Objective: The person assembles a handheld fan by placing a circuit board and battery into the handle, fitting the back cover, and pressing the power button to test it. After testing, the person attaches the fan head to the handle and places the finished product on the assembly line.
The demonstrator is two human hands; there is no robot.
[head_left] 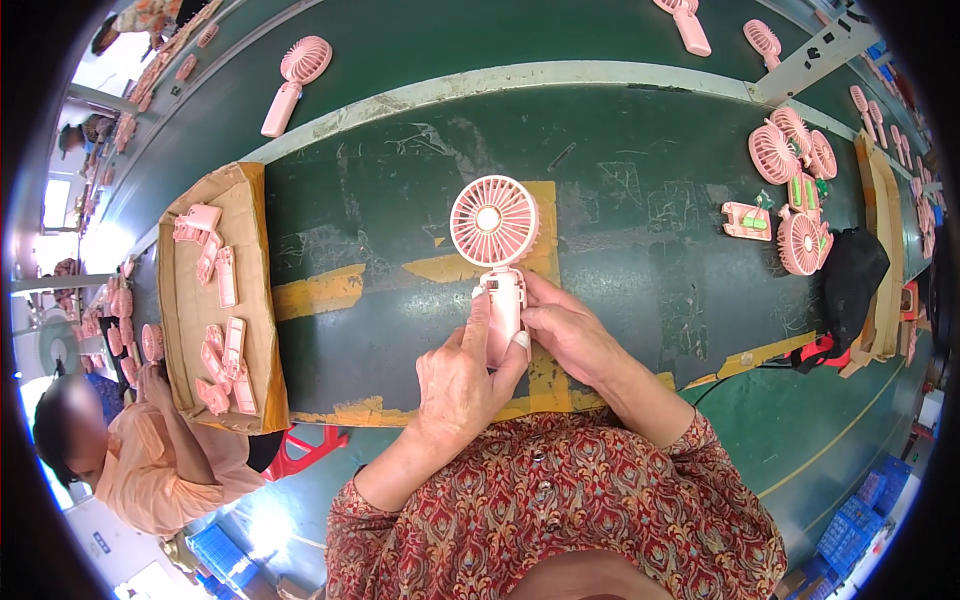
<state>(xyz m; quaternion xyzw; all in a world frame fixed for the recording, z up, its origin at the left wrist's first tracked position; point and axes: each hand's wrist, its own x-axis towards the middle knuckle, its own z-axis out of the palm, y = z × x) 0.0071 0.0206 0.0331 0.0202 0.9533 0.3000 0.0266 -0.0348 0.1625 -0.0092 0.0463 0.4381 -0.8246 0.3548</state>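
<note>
A pink handheld fan [495, 221] lies at the middle of the green worktop, its round grille away from me and its handle toward me. My left hand [453, 385] grips the handle's lower part, index finger stretched along its left side and thumb on its right. From the right, my right hand [568, 325] holds the handle's edge, thumb on the side and other fingers partly hidden behind it. A small dark opening shows near the handle's top, close to my left fingertip.
On the left, a cardboard tray [270, 310] holds several pink handle shells. Fan heads [772, 153] and an open handle part [747, 221] are at the right, near a black bag [855, 275]. Finished-looking fans [305, 62] lie beyond the pale rail [520, 75]. Another person [160, 460] sits left.
</note>
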